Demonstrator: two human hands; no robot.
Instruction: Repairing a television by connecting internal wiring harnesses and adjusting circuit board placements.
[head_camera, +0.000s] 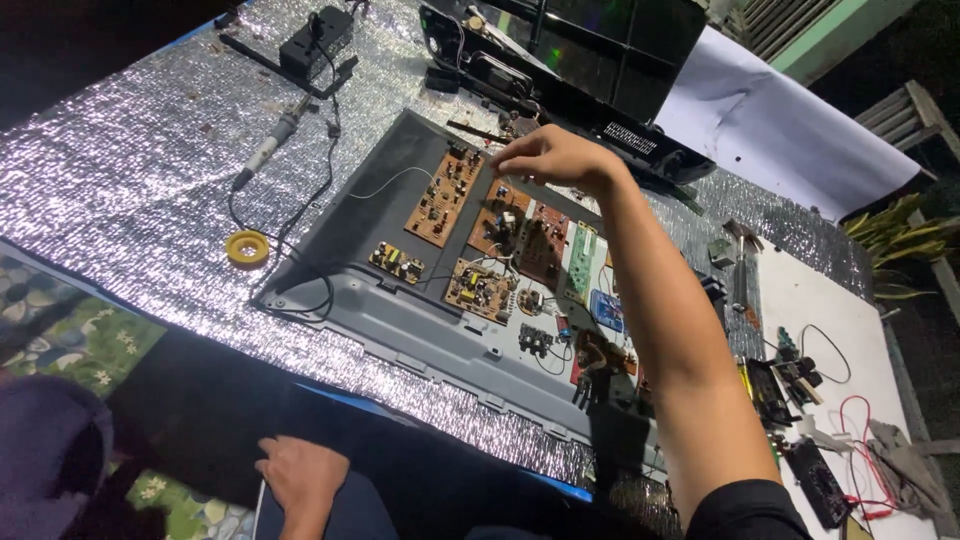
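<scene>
Left hand (300, 475) rests flat on the lap; right hand (552, 158) fingers pinched over circuit boards (480, 235), soldering iron (268, 147) well apart

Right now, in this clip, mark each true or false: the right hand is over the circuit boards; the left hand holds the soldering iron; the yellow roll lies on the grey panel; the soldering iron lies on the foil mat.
1. The right hand is raised over the circuit boards: true.
2. The left hand holds the soldering iron: false, it rests near the person's lap, away from it.
3. The yellow roll lies on the grey panel: false, it lies beside it on the foil mat.
4. The soldering iron lies on the foil mat: true.
</scene>
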